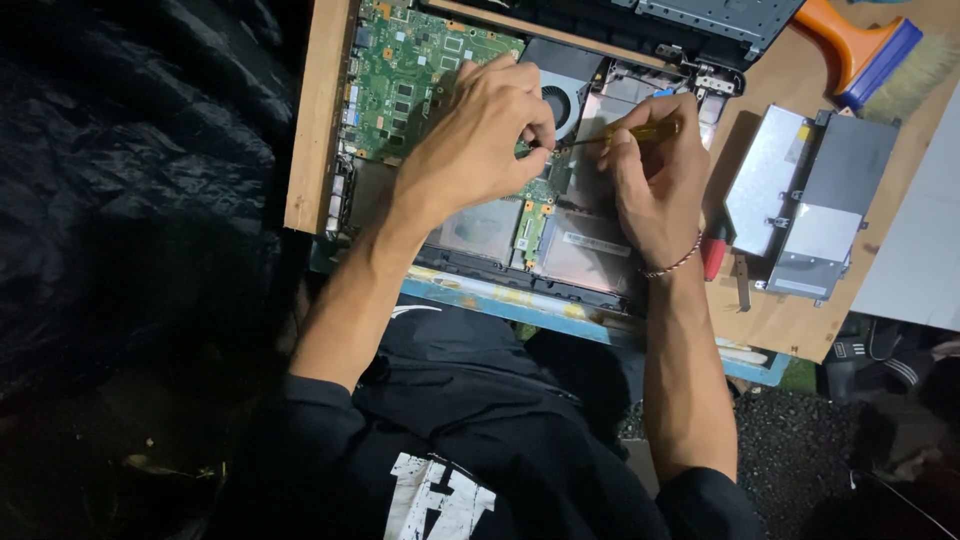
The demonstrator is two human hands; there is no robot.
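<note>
My right hand is clamped on a yellow screwdriver; my left hand pinches its tip. Both work inside the open laptop shell, which holds a green board and a fan.

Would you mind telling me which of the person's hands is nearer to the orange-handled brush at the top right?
The right hand. It holds a yellow screwdriver over the opened laptop, below and left of the brush. The left hand lies farther left, over the green circuit board.

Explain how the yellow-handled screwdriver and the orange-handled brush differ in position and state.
The screwdriver is gripped in the right hand over the open laptop; the brush lies untouched on the wooden board. The screwdriver is thin with a yellow handle; the brush is broad, orange and blue.
</note>
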